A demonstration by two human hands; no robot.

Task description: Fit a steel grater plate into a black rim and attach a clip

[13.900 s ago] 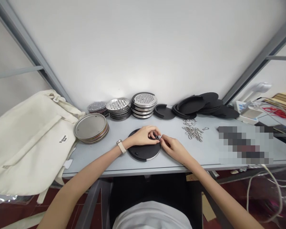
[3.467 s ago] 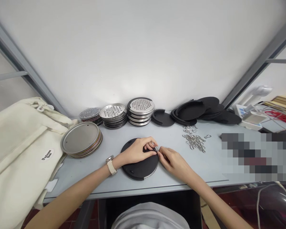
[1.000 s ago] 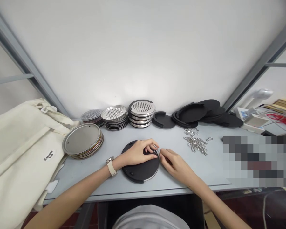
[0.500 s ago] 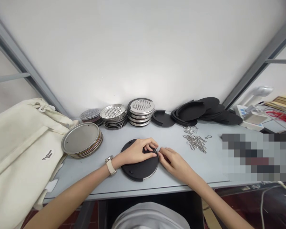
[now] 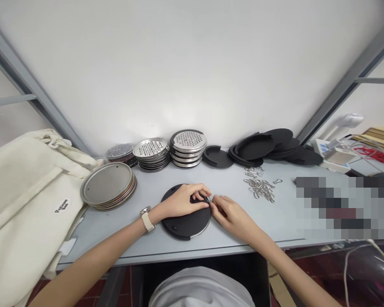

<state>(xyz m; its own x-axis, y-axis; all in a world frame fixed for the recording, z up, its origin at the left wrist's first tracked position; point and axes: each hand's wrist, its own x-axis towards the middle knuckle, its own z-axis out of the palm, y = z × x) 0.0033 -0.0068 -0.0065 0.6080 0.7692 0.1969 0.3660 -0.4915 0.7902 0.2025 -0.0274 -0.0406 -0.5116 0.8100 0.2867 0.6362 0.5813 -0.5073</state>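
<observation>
Grey desk (image 5: 230, 183) against white wall (image 5: 192, 64), metal posts (image 5: 51, 107) at both sides. Black round cover (image 5: 188, 226) lies near the desk's front edge; left hand (image 5: 187, 200) atop it, pinch unclear; right hand (image 5: 232, 213) pinches a small metal clip (image 5: 208, 199) at its rim. Grater stacks (image 5: 151, 149) toward back edge.

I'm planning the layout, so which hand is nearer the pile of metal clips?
Right. The right hand is left of the metal clips and closer to the wearer; the left hand is farther left, over the black disc.
</observation>
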